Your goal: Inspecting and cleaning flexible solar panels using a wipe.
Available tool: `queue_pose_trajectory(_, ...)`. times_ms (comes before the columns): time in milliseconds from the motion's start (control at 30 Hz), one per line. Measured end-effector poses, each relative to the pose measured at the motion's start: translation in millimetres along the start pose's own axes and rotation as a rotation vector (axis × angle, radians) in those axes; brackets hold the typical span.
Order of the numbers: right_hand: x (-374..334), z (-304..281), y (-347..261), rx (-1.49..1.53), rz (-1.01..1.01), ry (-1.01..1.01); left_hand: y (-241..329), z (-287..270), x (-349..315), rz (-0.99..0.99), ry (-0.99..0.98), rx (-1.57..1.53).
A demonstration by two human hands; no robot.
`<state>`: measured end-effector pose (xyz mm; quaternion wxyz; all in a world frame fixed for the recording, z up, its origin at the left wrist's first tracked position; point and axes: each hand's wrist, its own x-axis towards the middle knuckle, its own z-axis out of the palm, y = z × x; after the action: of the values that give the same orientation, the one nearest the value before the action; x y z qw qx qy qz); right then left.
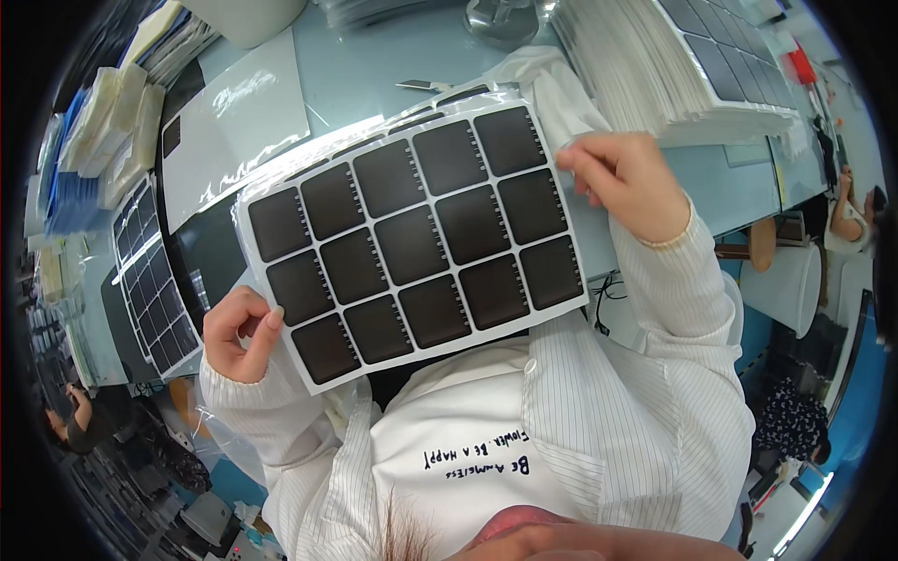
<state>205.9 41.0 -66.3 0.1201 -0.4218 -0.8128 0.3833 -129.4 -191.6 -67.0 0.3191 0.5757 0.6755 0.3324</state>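
I hold up a white sheet bearing three rows of black rounded squares, tilted in front of my chest. My left hand is closed on its left edge, the thumb lying over the front. At the upper right edge, the fingers of my right hand are curled in a pinch on the sheet's border. Behind its top edge, more sheets with dark squares and a shiny clear film partly show. A crumpled white cloth lies just beyond the upper right corner.
A small blade lies on the table. A tall stack of sheets stands at the far right. Glossy white board, packets and another dark-squared sheet are at the left. Other people are in the background.
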Motion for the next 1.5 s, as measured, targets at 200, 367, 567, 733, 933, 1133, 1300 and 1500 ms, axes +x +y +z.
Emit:
queue_pose_trajectory(200, -33.3, 17.0, -26.2, 0.254, 0.084, -0.008, -1.0, -12.9, -8.2, -0.054, 0.024, 0.018)
queue_pose_trajectory(367, -39.1, 8.0, -42.4, 0.474, 0.085, -0.054, -4.3, -12.5, -9.0, -0.064, 0.045, -0.088)
queue_pose_trajectory(567, -32.7, 7.8, -39.8, 0.541, -0.03, -0.013, -6.7, -15.5, -11.0, 0.008, 0.019, -0.143)
queue_pose_trajectory(733, -37.4, 0.3, -41.4, 0.585, -0.029, 0.055, -11.7, -8.9, -12.9, 0.014, 0.022, -0.225)
queue_pose_trajectory(933, -32.9, -3.4, -30.8, 0.418, -0.303, 0.231, -0.3, -0.5, -18.2, 0.249, 0.254, -0.193)
queue_pose_trajectory(1133, -27.4, -7.3, -32.4, 0.373, -0.489, 0.397, 16.8, -0.2, -17.4, 0.36, 0.414, -0.069)
queue_pose_trajectory(1300, -24.0, -9.6, -37.4, 0.385, -0.514, 0.426, 24.0, -3.9, -19.2, 0.386, 0.462, -0.016)
queue_pose_trajectory(1500, -22.0, -17.1, -38.7, 0.387, -0.579, 0.442, 29.9, -10.2, -20.2, 0.393, 0.502, 0.01)
